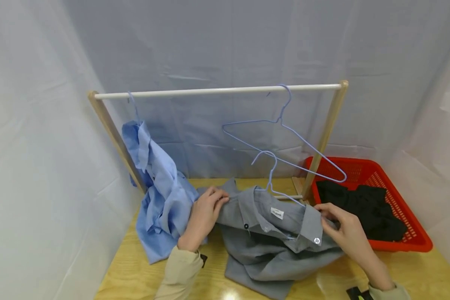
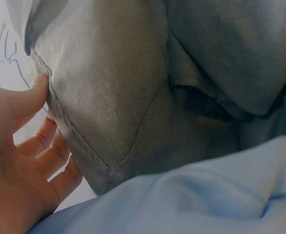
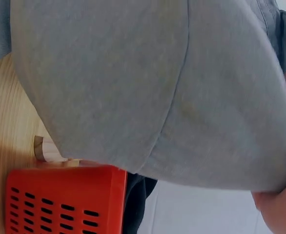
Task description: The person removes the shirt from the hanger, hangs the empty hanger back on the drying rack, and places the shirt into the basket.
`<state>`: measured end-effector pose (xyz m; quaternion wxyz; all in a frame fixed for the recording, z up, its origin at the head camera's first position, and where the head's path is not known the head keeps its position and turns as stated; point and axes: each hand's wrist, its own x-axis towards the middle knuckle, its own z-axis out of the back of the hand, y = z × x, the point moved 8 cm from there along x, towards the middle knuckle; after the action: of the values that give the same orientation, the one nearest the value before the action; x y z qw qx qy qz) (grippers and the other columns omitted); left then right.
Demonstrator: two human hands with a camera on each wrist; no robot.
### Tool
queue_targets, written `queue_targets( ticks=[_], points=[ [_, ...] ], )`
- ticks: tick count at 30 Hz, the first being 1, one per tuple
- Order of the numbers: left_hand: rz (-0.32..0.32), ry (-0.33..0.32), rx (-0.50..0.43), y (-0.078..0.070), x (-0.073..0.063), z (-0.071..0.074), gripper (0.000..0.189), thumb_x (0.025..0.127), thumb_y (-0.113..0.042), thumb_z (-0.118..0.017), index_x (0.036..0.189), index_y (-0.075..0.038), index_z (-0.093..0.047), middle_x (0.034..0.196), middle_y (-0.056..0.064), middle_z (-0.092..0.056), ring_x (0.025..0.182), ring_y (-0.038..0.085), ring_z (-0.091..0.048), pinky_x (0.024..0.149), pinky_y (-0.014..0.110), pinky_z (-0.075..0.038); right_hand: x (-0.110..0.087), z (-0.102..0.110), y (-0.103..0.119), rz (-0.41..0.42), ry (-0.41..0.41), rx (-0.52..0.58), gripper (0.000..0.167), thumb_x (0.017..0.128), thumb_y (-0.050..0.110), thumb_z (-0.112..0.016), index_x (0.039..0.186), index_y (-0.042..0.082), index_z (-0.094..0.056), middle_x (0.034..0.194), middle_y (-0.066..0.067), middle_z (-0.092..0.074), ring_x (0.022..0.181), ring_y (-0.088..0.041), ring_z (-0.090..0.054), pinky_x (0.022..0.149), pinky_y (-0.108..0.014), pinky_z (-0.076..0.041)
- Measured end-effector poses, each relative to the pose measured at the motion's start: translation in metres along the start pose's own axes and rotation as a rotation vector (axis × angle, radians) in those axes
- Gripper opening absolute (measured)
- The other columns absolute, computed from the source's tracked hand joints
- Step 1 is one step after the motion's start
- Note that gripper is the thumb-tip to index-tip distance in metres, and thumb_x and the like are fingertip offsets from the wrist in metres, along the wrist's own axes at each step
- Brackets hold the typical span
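A grey button-up shirt (image 1: 273, 250) is held up by both hands over the wooden table, its collar towards the rack. Inside its neck sits a light purple wire hanger (image 1: 271, 175), the hook standing up out of the collar and the lower part hidden by cloth. My left hand (image 1: 206, 210) pinches the shirt at the left shoulder; in the left wrist view the thumb and fingers (image 2: 38, 141) lie at the seam edge. At the collar's right side, my right hand (image 1: 343, 229) pinches the cloth near the shoulder. The right wrist view shows mostly grey fabric (image 3: 133, 87).
A rack with a white rail (image 1: 217, 90) stands behind. On it hang a light blue shirt (image 1: 165, 171) at left and a bare purple hanger (image 1: 251, 121) at right. A red basket (image 1: 416, 233) with dark clothing (image 1: 360, 208) stands to the right.
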<state>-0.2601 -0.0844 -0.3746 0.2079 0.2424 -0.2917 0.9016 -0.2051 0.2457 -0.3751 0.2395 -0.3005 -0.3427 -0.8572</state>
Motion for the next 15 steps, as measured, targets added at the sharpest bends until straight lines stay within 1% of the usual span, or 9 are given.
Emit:
queue_targets(
  ticks=[3,7,11,13,15],
  points=[
    [0.002,-0.014,-0.022,-0.001,-0.004,0.001,0.011,0.099,-0.020,-0.065,0.099,-0.017,-0.076,0.090,-0.003,-0.064,0.070,0.010,-0.059,0.062,0.027,-0.050,0.002,-0.001,0.000,-0.002,-0.006,-0.066,0.043,0.074,-0.016,-0.077,0.106,0.013,-0.072,0.086,0.006,-0.069,0.074,-0.001,-0.059,0.067,-0.010,-0.044],
    [0.024,-0.030,-0.033,-0.002,-0.009,0.001,0.010,0.099,-0.020,-0.066,0.098,-0.018,-0.076,0.089,-0.003,-0.065,0.071,0.010,-0.059,0.062,0.027,-0.050,0.004,-0.005,0.002,-0.001,0.010,-0.129,0.044,0.073,-0.010,-0.083,0.108,0.013,-0.073,0.092,0.003,-0.071,0.078,-0.007,-0.062,0.071,-0.011,-0.044],
    [0.033,-0.036,-0.037,-0.007,-0.013,0.002,0.009,0.098,-0.019,-0.068,0.096,-0.017,-0.076,0.087,-0.003,-0.066,0.070,0.011,-0.059,0.063,0.028,-0.050,0.006,-0.010,0.004,0.001,0.029,-0.160,0.045,0.072,-0.010,-0.083,0.110,0.012,-0.072,0.097,0.002,-0.072,0.080,-0.010,-0.064,0.074,-0.012,-0.045],
    [0.025,-0.033,-0.038,-0.012,-0.015,0.002,0.009,0.097,-0.019,-0.069,0.096,-0.016,-0.077,0.086,-0.002,-0.066,0.069,0.011,-0.059,0.062,0.027,-0.049,0.007,-0.013,0.005,-0.001,0.037,-0.165,0.047,0.072,-0.011,-0.082,0.111,0.012,-0.072,0.099,0.002,-0.072,0.080,-0.011,-0.064,0.074,-0.015,-0.046],
    [0.016,-0.024,-0.041,-0.017,-0.017,0.002,0.008,0.096,-0.019,-0.069,0.096,-0.016,-0.077,0.086,-0.002,-0.066,0.068,0.010,-0.058,0.061,0.026,-0.049,0.007,-0.015,0.006,-0.001,0.043,-0.169,0.046,0.072,-0.008,-0.082,0.112,0.013,-0.072,0.101,0.002,-0.072,0.082,-0.012,-0.065,0.073,-0.021,-0.048]
  ],
)
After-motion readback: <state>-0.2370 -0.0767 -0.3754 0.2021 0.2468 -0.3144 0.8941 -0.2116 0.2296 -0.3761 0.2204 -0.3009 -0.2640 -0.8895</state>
